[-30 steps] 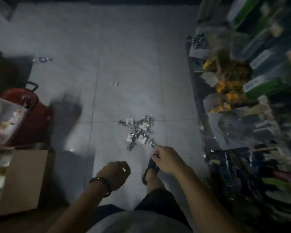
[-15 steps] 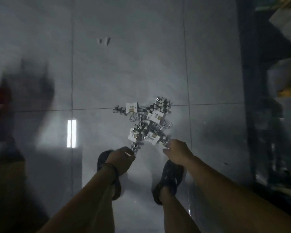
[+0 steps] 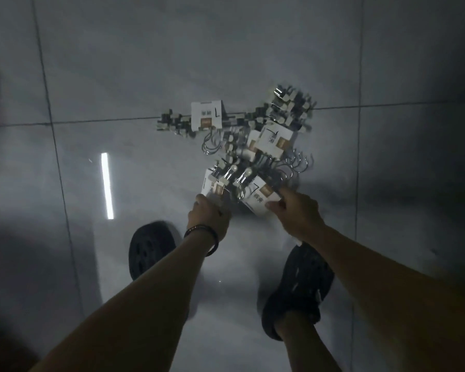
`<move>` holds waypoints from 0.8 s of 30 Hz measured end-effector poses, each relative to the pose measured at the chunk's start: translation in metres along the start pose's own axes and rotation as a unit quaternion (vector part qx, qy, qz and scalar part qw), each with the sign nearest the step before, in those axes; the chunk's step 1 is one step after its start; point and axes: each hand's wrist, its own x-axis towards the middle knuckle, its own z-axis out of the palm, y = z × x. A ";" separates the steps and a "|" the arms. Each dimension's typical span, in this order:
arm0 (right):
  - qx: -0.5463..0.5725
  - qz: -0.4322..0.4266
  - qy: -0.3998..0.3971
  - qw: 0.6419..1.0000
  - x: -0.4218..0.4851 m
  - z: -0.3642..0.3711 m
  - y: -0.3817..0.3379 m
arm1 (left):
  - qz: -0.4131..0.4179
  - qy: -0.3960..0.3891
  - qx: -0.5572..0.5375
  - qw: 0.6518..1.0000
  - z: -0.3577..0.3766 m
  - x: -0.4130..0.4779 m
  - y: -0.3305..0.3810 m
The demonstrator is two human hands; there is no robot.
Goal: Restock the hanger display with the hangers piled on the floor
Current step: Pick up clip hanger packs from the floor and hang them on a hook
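Both hands have reached the hanger pile (image 3: 253, 140) on the floor (image 3: 145, 63). The left hand (image 3: 208, 216) grips the left pack (image 3: 212, 185) at the pile's near edge; the right hand (image 3: 293, 210) pinches the right pack (image 3: 261, 198) beside it. Pickup is probably starting; no hangers are restocked yet.

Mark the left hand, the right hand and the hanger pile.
left hand (image 3: 209, 220): head view, back of the hand.
right hand (image 3: 297, 214): head view, back of the hand.
hanger pile (image 3: 253, 145): head view, label card near its centre.
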 end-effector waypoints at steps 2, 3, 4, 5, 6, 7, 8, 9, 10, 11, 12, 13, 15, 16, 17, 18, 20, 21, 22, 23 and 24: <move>0.059 -0.032 0.043 0.997 -0.021 -0.013 -0.003 | -0.013 -0.010 -0.002 1.000 0.005 0.000 -0.006; 0.055 -0.045 0.070 0.995 -0.033 -0.022 -0.007 | -0.021 -0.014 -0.018 1.000 0.007 -0.001 -0.007; 0.038 -0.057 0.090 0.994 -0.044 -0.031 -0.008 | -0.034 -0.016 -0.041 0.998 0.008 -0.004 -0.007; 0.012 -0.067 0.100 0.993 -0.055 -0.040 -0.010 | -0.047 -0.020 -0.067 0.996 0.008 -0.008 -0.007; -0.016 -0.076 0.106 0.991 -0.064 -0.049 -0.011 | -0.060 -0.034 -0.093 0.993 0.007 -0.014 -0.007; -0.042 -0.081 0.107 0.990 -0.072 -0.059 -0.011 | -0.067 -0.055 -0.112 0.990 0.005 -0.021 -0.006; -0.051 -0.082 0.110 0.989 -0.079 -0.069 -0.011 | -0.072 -0.080 -0.122 0.987 0.003 -0.030 -0.005; -0.046 -0.080 0.113 0.989 -0.084 -0.078 -0.011 | -0.071 -0.107 -0.133 0.983 0.001 -0.037 -0.005; -0.036 -0.078 0.117 0.989 -0.088 -0.084 -0.011 | -0.068 -0.135 -0.155 0.976 0.000 -0.043 -0.005; -0.030 -0.079 0.128 0.988 -0.090 -0.088 -0.010 | -0.064 -0.160 -0.192 0.966 -0.002 -0.048 -0.005; -0.028 -0.079 0.140 0.987 -0.090 -0.088 -0.007 | -0.062 -0.180 -0.231 0.954 -0.004 -0.052 -0.005; -0.023 -0.078 0.148 0.986 -0.090 -0.087 -0.006 | -0.061 -0.195 -0.269 0.941 -0.008 -0.057 -0.005; -0.003 -0.073 0.162 0.984 -0.087 -0.083 -0.006 | -0.053 -0.218 -0.331 0.917 -0.015 -0.063 -0.004; 0.008 -0.076 0.168 0.983 -0.085 -0.080 -0.006 | -0.047 -0.228 -0.350 0.907 -0.018 -0.065 -0.004; 0.016 -0.077 0.173 0.982 -0.083 -0.078 -0.007 | -0.045 -0.229 -0.363 0.902 -0.022 -0.069 -0.004; 0.021 -0.071 0.177 0.981 -0.082 -0.077 -0.008 | -0.046 -0.221 -0.377 0.898 -0.025 -0.072 -0.004; 0.030 -0.031 0.196 0.980 -0.082 -0.077 -0.009 | -0.064 -0.182 -0.405 0.894 -0.031 -0.077 -0.006; 0.030 -0.001 0.221 0.975 -0.082 -0.080 -0.009 | -0.079 -0.156 -0.403 0.898 -0.035 -0.079 -0.006; 0.034 0.033 0.250 0.967 -0.083 -0.084 -0.007 | -0.093 -0.135 -0.389 0.907 -0.039 -0.081 -0.006; 0.049 0.059 0.273 0.959 -0.084 -0.090 -0.007 | -0.103 -0.121 -0.371 0.915 -0.044 -0.084 -0.005; 0.072 0.071 0.286 0.953 -0.084 -0.095 -0.008 | -0.107 -0.114 -0.351 0.923 -0.049 -0.088 -0.004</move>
